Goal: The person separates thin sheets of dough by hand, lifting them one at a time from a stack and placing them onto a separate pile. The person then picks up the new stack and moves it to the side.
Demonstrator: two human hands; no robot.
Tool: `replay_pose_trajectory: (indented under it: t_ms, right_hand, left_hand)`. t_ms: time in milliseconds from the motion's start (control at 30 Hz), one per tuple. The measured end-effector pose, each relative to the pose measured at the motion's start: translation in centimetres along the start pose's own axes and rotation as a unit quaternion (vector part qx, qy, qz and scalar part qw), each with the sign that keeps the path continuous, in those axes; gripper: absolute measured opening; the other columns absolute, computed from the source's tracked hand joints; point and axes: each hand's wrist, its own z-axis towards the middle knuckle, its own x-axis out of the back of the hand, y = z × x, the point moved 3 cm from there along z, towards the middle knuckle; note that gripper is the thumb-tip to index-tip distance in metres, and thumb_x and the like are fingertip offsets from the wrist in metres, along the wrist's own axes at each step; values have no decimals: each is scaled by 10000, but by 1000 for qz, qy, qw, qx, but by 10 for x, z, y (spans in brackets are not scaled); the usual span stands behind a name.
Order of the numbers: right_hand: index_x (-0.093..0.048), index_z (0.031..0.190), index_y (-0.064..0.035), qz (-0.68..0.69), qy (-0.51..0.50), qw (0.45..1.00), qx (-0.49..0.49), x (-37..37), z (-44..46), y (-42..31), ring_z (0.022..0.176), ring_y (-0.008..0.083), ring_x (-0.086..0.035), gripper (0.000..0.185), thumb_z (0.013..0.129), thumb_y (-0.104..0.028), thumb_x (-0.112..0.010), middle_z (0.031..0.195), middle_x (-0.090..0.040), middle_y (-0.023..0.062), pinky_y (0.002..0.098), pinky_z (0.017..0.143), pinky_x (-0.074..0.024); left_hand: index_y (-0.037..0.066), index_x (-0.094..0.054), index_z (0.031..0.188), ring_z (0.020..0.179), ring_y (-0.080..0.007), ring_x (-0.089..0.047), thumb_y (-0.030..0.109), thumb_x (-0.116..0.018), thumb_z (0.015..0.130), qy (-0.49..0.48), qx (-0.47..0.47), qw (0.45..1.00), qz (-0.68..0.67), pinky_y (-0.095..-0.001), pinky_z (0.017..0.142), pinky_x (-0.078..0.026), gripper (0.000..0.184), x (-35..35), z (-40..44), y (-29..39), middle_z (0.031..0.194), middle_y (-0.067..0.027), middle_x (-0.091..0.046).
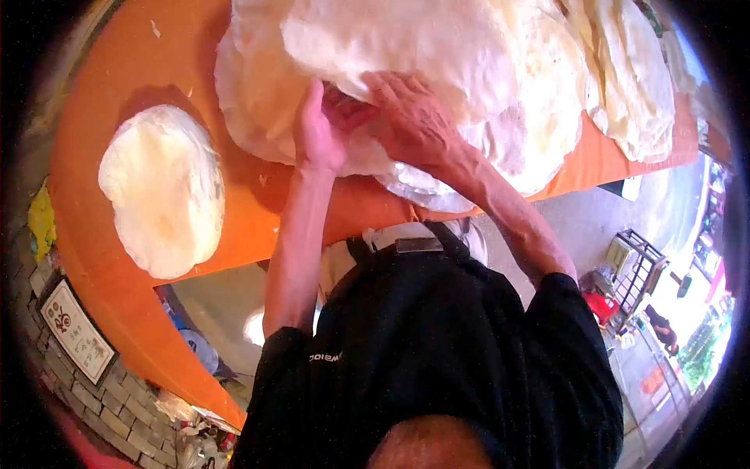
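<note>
A large pile of thin, round, cream-white sheets (469, 47) covers much of the orange table. Both hands are at its near edge, close together, beside a raised flap of the upper sheet. My left hand (326, 129) has its palm turned inward, thumb up and apart from fingers that point toward the other hand. My right hand (410, 117) lies back up over the pile, its fingers bent down and their tips hidden, so what it holds cannot be seen. To the left, one oval white sheet (164, 191) lies flat by itself.
The orange table (258, 184) curves round to the left. Another stack of folded sheets (625, 78) is at the upper right. A framed sign (76, 331) stands by brick paving at the lower left. A metal rack (639, 270) and a red object (600, 306) are on the right.
</note>
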Motion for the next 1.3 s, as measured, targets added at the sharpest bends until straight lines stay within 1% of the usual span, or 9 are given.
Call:
replay_pose_trajectory:
  t_ms: [67, 167, 200, 433, 633, 767, 933, 1133, 1300]
  right_hand:
    - [-593, 1078, -44, -71, 47, 996, 30, 4, 6, 13, 1005, 346, -591, 381, 747, -219, -666, 1024, -645, 189, 397, 792, -490]
    - [-608, 956, -36, -97, -107, 986, -86, 17, 50, 19, 878, 346, -608, 196, 787, -136, -616, 925, -631, 201, 420, 725, -492]
    - [-622, 899, -53, -107, -13, 994, 11, 26, 50, 45, 790, 345, -613, 106, 803, -72, -582, 828, -623, 186, 434, 684, -490]
    - [-643, 923, -75, -284, 114, 951, 38, 215, 40, -20, 761, 341, -631, 153, 795, -32, -571, 768, -640, 177, 429, 614, -494]
    - [-637, 863, -63, -194, -104, 976, -11, 96, -22, 64, 705, 380, -644, 147, 725, -80, -588, 708, -636, 170, 470, 613, -524]
    - [-632, 850, -44, -165, -126, 978, -12, 120, -21, 86, 742, 391, -607, 91, 785, -59, -570, 773, -626, 203, 473, 655, -480]
    - [-655, 982, -98, -329, 24, 942, -69, 191, -36, 32, 719, 384, -626, 215, 789, -64, -566, 768, -635, 191, 462, 631, -498]
    - [-651, 981, -100, -204, -164, 952, -158, 118, -101, 83, 766, 388, -632, 274, 744, -21, -537, 786, -641, 200, 450, 671, -509]
    - [-652, 1038, -141, -225, 6, 972, -67, 159, -104, 83, 725, 322, -667, 311, 752, -74, -549, 780, -667, 147, 441, 649, -537]
  left_hand:
    - [58, -476, 1227, 1017, -353, -598, 456, -408, 971, -32, -7, 999, -23, -448, 828, -527, 478, -13, 4, 5, 1101, -156, -596]
    - [36, -506, 1181, 938, -340, -624, 428, -414, 971, -41, -48, 998, -22, -443, 807, -533, 454, -24, 8, 28, 1061, -171, -599]
    - [18, -510, 1166, 879, -313, -641, 366, -432, 975, -56, -51, 996, -40, -420, 792, -538, 404, -26, 5, 25, 1018, -169, -608]
    - [-4, -545, 1140, 846, -235, -662, 215, -532, 948, 40, 16, 959, 280, -345, 726, -550, 291, 22, -44, -19, 962, -133, -644]
    - [-40, -515, 1141, 828, -217, -671, 184, -603, 907, -9, 81, 984, 161, -297, 685, -565, 335, -17, -53, -63, 931, -115, -638]
    - [-77, -512, 1092, 714, -188, -667, 136, -612, 878, 0, 104, 982, 157, -261, 598, -561, 318, -37, -51, -71, 879, -127, -631]
    - [-45, -477, 1091, 662, -177, -658, 136, -665, 821, 2, 123, 970, 211, -252, 499, -497, 376, -51, -53, -86, 836, -122, -627]
    - [-6, -459, 973, 547, -173, -636, 132, -690, 803, 98, 70, 965, 231, -265, 409, -430, 319, -63, -79, -121, 734, -89, -598]
    - [4, -535, 862, 490, -147, -600, 127, -648, 824, 60, 105, 965, 231, -244, 369, -382, 171, -61, -74, -144, 687, -56, -583]
